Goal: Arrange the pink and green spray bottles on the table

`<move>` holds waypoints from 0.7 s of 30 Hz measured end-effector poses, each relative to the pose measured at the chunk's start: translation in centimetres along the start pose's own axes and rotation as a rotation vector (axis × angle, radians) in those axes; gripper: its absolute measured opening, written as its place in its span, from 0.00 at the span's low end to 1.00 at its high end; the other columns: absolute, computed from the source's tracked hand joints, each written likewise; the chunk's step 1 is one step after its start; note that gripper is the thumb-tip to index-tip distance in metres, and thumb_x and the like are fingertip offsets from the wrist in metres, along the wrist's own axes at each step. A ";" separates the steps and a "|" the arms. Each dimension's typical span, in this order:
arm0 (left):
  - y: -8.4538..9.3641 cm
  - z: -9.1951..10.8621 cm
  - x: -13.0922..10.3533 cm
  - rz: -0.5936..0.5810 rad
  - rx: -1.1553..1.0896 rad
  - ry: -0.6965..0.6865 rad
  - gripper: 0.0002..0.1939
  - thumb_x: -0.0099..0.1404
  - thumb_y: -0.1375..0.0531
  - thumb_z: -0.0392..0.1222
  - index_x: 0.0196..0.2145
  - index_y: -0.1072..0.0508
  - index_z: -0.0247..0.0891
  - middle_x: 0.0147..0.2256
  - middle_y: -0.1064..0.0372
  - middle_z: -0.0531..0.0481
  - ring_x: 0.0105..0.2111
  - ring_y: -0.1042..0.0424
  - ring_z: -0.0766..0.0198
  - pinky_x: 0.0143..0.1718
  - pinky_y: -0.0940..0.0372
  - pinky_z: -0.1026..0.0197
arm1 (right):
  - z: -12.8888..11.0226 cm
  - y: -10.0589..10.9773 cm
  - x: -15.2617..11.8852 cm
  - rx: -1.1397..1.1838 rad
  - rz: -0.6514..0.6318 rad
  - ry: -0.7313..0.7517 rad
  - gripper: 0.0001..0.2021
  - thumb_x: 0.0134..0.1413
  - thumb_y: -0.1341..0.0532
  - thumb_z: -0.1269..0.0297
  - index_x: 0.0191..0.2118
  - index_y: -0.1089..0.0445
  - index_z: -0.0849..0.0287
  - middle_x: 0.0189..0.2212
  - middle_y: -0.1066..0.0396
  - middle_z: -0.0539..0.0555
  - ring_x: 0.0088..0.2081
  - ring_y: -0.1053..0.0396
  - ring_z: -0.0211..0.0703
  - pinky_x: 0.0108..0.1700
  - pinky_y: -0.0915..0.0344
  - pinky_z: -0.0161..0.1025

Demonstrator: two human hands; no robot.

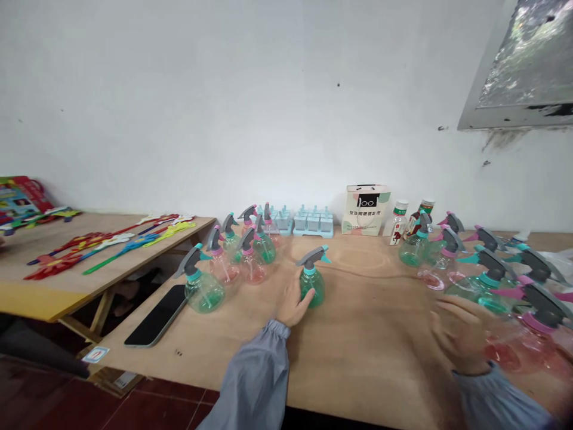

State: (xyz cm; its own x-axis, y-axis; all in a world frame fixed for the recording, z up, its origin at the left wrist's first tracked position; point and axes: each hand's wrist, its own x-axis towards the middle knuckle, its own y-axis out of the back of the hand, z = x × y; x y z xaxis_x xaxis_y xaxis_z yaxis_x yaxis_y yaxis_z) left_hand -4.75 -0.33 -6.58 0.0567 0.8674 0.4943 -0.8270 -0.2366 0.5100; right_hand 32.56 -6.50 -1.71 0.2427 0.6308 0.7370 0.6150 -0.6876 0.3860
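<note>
Near the table's middle, my left hand (292, 301) is wrapped round the left side of a green spray bottle (312, 288) with a grey and turquoise head, which stands upright. Over at the right, my right hand (463, 331) is blurred, its fingers apart and pointing left, with nothing seen in it. Beside it are a pink spray bottle (528, 343) and a green spray bottle (483, 286), part of a group of several. Another group of several pink and green bottles stands left of centre, with a green spray bottle (205, 291) at its front.
A black phone (156, 316) lies at the left of the wooden table (358, 358). Light blue moulds (313, 221), a paper bag (366, 212) and two white-capped bottles (397, 224) line the wall. Colourful flower crafts (107, 239) cover a second table (27, 286) at left.
</note>
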 end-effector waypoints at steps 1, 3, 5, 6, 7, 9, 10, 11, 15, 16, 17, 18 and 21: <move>0.0 0.1 -0.1 -0.013 0.009 -0.019 0.34 0.67 0.45 0.50 0.66 0.51 0.39 0.65 0.45 0.38 0.65 0.45 0.51 0.65 0.49 0.45 | -1.7 -2.2 -0.1 0.034 -0.081 0.116 0.15 0.43 0.35 0.48 0.32 0.29 0.52 0.36 0.26 0.59 0.41 0.28 0.57 0.50 0.35 0.57; 0.0 0.3 -0.2 -0.031 0.046 -0.043 0.37 0.66 0.44 0.51 0.67 0.52 0.39 0.64 0.44 0.37 0.64 0.43 0.49 0.64 0.47 0.44 | -5.2 -6.7 -0.2 0.096 -0.172 0.262 0.16 0.53 0.39 0.51 0.44 0.30 0.53 0.43 0.27 0.59 0.47 0.30 0.56 0.55 0.39 0.58; 0.0 0.5 -0.2 -0.056 0.097 -0.069 0.43 0.62 0.39 0.55 0.67 0.52 0.39 0.63 0.43 0.36 0.63 0.42 0.46 0.62 0.46 0.41 | -8.3 -11.1 -0.3 0.162 -0.235 0.260 0.25 0.55 0.40 0.49 0.55 0.37 0.56 0.52 0.33 0.63 0.54 0.35 0.59 0.57 0.41 0.59; 0.1 0.6 -0.3 -0.074 0.123 -0.091 0.46 0.59 0.37 0.57 0.67 0.52 0.40 0.62 0.43 0.36 0.62 0.41 0.44 0.62 0.46 0.40 | -9.6 -13.0 -0.3 0.201 -0.247 0.225 0.32 0.54 0.39 0.45 0.59 0.42 0.59 0.54 0.36 0.66 0.57 0.37 0.61 0.57 0.42 0.60; 0.1 0.6 -0.3 -0.098 0.145 -0.124 0.49 0.55 0.35 0.59 0.67 0.52 0.40 0.62 0.42 0.35 0.61 0.40 0.43 0.61 0.47 0.39 | -10.7 -14.8 -0.3 0.228 -0.256 0.184 0.39 0.50 0.38 0.41 0.61 0.46 0.61 0.56 0.39 0.69 0.58 0.40 0.64 0.58 0.43 0.62; 0.1 0.7 -0.4 -0.139 0.172 -0.202 0.51 0.52 0.34 0.62 0.66 0.49 0.40 0.59 0.39 0.35 0.59 0.39 0.42 0.61 0.47 0.38 | -12.1 -17.5 -0.1 0.258 -0.270 0.113 0.50 0.42 0.35 0.37 0.63 0.50 0.65 0.57 0.42 0.72 0.60 0.43 0.69 0.58 0.46 0.65; 0.1 0.6 -0.5 -0.149 0.179 -0.236 0.51 0.51 0.34 0.62 0.65 0.48 0.39 0.58 0.37 0.35 0.59 0.38 0.43 0.61 0.47 0.38 | -12.6 -18.5 0.0 0.265 -0.264 0.083 0.52 0.39 0.34 0.37 0.63 0.51 0.66 0.56 0.42 0.73 0.59 0.43 0.71 0.58 0.46 0.66; 0.1 0.6 -0.5 -0.143 0.183 -0.260 0.49 0.52 0.34 0.62 0.65 0.47 0.39 0.57 0.37 0.35 0.58 0.38 0.43 0.61 0.47 0.38 | -12.8 -19.3 0.2 0.274 -0.247 0.057 0.52 0.39 0.33 0.38 0.63 0.51 0.67 0.55 0.41 0.73 0.59 0.43 0.71 0.58 0.47 0.66; 1.3 0.0 0.2 0.236 0.198 -0.194 0.34 0.63 0.41 0.55 0.61 0.44 0.38 0.56 0.37 0.37 0.58 0.37 0.48 0.60 0.43 0.42 | -12.7 -20.1 0.8 0.376 -0.155 -0.023 0.41 0.47 0.36 0.48 0.62 0.50 0.61 0.52 0.36 0.67 0.58 0.41 0.63 0.60 0.47 0.63; 2.1 -0.3 0.6 0.400 0.207 -0.145 0.31 0.65 0.43 0.53 0.61 0.44 0.38 0.56 0.38 0.37 0.59 0.38 0.49 0.61 0.43 0.43 | -12.4 -19.9 0.9 0.420 -0.161 -0.037 0.38 0.48 0.36 0.51 0.62 0.49 0.59 0.52 0.36 0.66 0.58 0.40 0.60 0.60 0.47 0.61; 3.0 -0.6 1.0 0.561 0.216 -0.092 0.30 0.66 0.44 0.52 0.61 0.44 0.37 0.57 0.39 0.36 0.60 0.39 0.49 0.61 0.44 0.44 | -12.1 -19.7 1.1 0.471 -0.185 -0.053 0.36 0.48 0.37 0.52 0.61 0.48 0.58 0.52 0.35 0.64 0.57 0.39 0.58 0.61 0.48 0.60; 4.0 -1.1 1.3 0.700 0.223 -0.038 0.30 0.67 0.45 0.52 0.61 0.46 0.36 0.57 0.41 0.36 0.61 0.41 0.49 0.63 0.45 0.44 | -11.8 -19.4 1.3 0.526 -0.222 -0.075 0.34 0.49 0.39 0.54 0.61 0.47 0.56 0.52 0.34 0.62 0.57 0.38 0.55 0.62 0.47 0.58; 7.4 -3.2 2.3 0.903 0.212 0.116 0.36 0.67 0.45 0.54 0.64 0.55 0.38 0.63 0.52 0.35 0.64 0.48 0.48 0.65 0.49 0.44 | -11.0 -18.6 1.8 0.720 -0.384 -0.191 0.29 0.49 0.41 0.56 0.58 0.41 0.52 0.48 0.28 0.57 0.53 0.34 0.52 0.60 0.43 0.55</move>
State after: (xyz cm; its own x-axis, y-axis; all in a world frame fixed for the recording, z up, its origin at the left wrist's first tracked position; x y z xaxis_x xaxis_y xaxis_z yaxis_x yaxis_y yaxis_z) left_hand -12.50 1.26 -3.92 -0.6229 0.3519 0.6987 -0.4106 -0.9073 0.0909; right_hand 13.31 3.48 -1.41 0.0016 0.8688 0.4952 0.9940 -0.0556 0.0944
